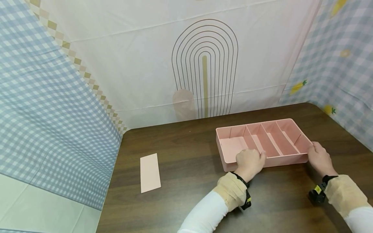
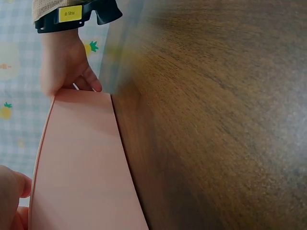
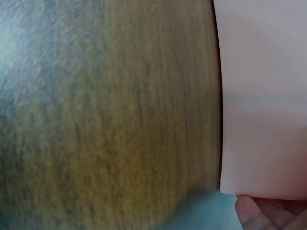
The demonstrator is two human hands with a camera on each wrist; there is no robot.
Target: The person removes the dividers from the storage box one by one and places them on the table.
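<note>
A pink divided storage tray sits at the back right of the table, its compartments without contents. My left hand grips the front rim left of the middle, fingers curled over the edge. At the front right corner, my right hand holds the tray's end. In the left wrist view the tray's front wall runs between my left fingers and the right hand. The right wrist view has my right fingers at the tray's end. To the left lies a flat pink rectangular piece.
The dark wooden table has its back edge against a white patterned cloth. Blue checked cloths hang along the left and right sides.
</note>
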